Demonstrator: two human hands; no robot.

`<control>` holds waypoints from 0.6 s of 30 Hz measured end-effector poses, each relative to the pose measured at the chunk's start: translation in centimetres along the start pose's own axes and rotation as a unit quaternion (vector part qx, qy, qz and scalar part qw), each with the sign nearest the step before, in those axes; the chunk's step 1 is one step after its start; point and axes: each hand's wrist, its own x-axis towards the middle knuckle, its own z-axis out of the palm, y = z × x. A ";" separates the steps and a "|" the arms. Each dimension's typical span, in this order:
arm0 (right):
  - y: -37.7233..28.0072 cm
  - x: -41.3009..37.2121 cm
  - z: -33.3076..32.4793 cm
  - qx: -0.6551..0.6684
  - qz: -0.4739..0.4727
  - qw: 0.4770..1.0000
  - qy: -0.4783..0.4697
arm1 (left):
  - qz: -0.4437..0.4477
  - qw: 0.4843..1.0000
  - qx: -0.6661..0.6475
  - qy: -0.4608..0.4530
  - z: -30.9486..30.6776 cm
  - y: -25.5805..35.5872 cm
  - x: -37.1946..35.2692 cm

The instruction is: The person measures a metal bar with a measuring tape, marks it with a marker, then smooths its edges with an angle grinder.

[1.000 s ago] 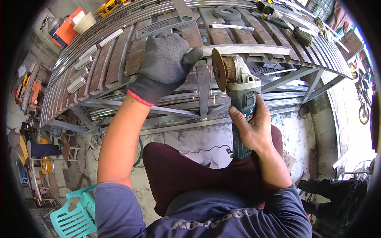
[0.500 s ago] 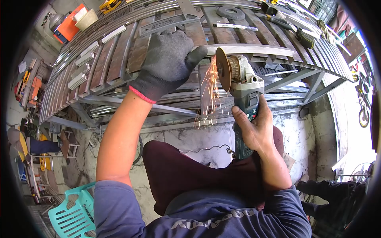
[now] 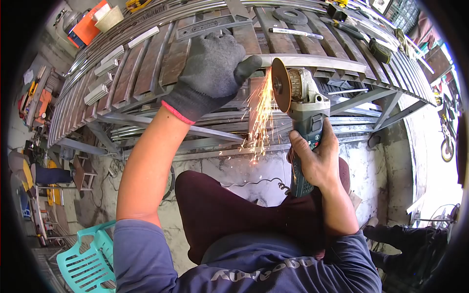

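My left hand (image 3: 212,68), in a dark grey glove with a red cuff edge, is closed around a flat silver metal bar (image 3: 327,62) at the near edge of the slatted metal bench. Its thumb points right along the bar; the fingertips are partly hidden. Bare, my right hand (image 3: 317,158) wraps round the body of an angle grinder (image 3: 309,119). The grinder's brown cutting disc (image 3: 281,87) stands upright against the bar, just right of the left thumb. Orange sparks (image 3: 262,112) spray downward from the contact.
On the slatted bench (image 3: 146,68) lie a marker (image 3: 296,33), a grinding disc (image 3: 290,15), a tape measure (image 3: 380,51) and several short cut pieces (image 3: 107,67). A green plastic chair (image 3: 88,259) stands at lower left. Another person's dark-clothed legs (image 3: 410,244) show at lower right.
The spark stream is denser and brighter than before. The bench, hands and grinder appear slightly further right in view, while both hands keep their grips.
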 end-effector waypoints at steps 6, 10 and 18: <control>-0.2 -0.1 0.0 0.009 0.010 1.000 0.000 | 0.000 1.000 0.006 0.000 0.2 -0.1 -0.2; 0.0 0.0 -0.1 -0.011 0.015 1.000 0.004 | 0.007 1.000 0.022 -0.010 0.0 0.0 -0.2; -1.1 0.1 -0.1 -0.022 -0.016 1.000 0.010 | 0.014 1.000 0.022 -0.014 0.1 -0.2 -0.3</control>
